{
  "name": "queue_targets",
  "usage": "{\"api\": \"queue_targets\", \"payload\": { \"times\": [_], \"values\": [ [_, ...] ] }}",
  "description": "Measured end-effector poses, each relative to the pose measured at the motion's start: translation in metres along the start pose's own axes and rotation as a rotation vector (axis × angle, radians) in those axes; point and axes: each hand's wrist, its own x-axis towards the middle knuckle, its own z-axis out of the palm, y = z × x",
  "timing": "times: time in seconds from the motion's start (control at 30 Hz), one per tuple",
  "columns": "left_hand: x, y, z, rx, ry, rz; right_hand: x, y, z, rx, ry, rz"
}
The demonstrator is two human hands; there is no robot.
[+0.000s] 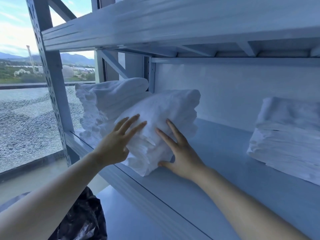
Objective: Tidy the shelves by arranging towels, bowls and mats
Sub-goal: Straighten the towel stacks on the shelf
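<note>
A stack of folded white towels point(166, 108) lies tilted on the white metal shelf point(216, 170), leaning against a second white stack point(110, 97) at the shelf's left end. My left hand point(116, 142) presses flat on the tilted stack's left side with straight fingers. My right hand point(181, 153) presses on its front right, fingers spread and thumb at the bottom edge. Farther right, a third pile of folded white towels point(285, 135) sits apart.
The shelf above point(173, 28) hangs low over the towels. A perforated upright post point(52, 84) bounds the left end, with a window behind it. A black plastic bag point(83, 220) sits below left. Bare shelf surface lies between the middle and right stacks.
</note>
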Motion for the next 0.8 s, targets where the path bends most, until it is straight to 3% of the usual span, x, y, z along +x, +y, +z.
{"api": "queue_targets", "payload": {
  "times": [0.3, 0.67, 0.8],
  "values": [
    [0.012, 0.043, -0.028, -0.166, 0.041, -0.053, -0.008, 0.004, -0.006, -0.042, 0.063, 0.026],
    [0.036, 0.088, -0.012, 0.063, 0.025, -0.148, -0.036, 0.033, -0.023, -0.067, 0.095, 0.115],
    [0.049, 0.116, -0.011, 0.06, 0.106, -0.033, -0.056, 0.046, -0.043, -0.099, 0.1, 0.178]
  ]
}}
